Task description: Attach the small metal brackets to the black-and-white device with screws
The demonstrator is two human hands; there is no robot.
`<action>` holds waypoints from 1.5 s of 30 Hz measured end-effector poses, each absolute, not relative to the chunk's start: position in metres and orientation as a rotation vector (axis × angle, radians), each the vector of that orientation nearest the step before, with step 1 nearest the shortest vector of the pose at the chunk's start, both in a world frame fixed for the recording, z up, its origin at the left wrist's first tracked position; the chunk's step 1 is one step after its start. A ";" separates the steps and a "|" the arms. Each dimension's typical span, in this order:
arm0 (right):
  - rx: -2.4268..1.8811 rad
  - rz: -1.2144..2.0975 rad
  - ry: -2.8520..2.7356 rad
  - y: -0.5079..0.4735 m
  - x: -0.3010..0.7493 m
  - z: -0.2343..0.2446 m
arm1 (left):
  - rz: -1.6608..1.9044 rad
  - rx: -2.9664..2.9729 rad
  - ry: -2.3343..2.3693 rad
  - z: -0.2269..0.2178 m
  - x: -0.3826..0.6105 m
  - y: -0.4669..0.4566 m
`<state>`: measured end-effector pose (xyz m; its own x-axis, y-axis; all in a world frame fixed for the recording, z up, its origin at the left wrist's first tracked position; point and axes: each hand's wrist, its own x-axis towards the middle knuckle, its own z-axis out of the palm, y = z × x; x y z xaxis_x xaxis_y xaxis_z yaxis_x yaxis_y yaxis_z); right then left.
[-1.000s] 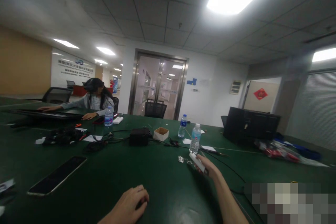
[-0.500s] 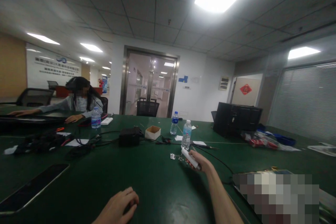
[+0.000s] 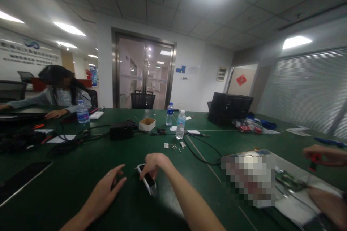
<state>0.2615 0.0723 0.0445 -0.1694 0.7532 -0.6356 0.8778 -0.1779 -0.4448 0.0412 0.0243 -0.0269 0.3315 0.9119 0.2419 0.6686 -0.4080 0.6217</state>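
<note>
A white oblong device with a dark face is low over the green table, with my right hand closed on its upper part. Some of its surface is hidden by my fingers. To the left of it, my left hand hovers with thumb and fingers apart, touching nothing. Beyond both hands lie small metal plates, one of them a silvery piece, and several tiny loose parts, too small to name for sure. A clear water bottle stands just behind these parts.
At right, a co-worker's hand holds a red-handled tool near a green circuit board. A dark phone lies at left. Behind are a black box with cables, a small open carton and a second bottle.
My right hand has brought the white device from beside the small parts back toward my left hand. The left hand's fingers have opened. The view has turned right, bringing the co-worker's hands in.
</note>
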 end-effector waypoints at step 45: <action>2.510 -0.238 2.317 0.140 0.391 -0.048 | 0.609 2.173 0.945 -0.044 0.054 0.028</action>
<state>0.3914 0.1405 -0.0476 0.0929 0.9917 0.0887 0.9529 -0.0628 -0.2966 0.0541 0.0276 -0.0436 0.6267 0.7659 0.1436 0.4468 -0.5042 0.7390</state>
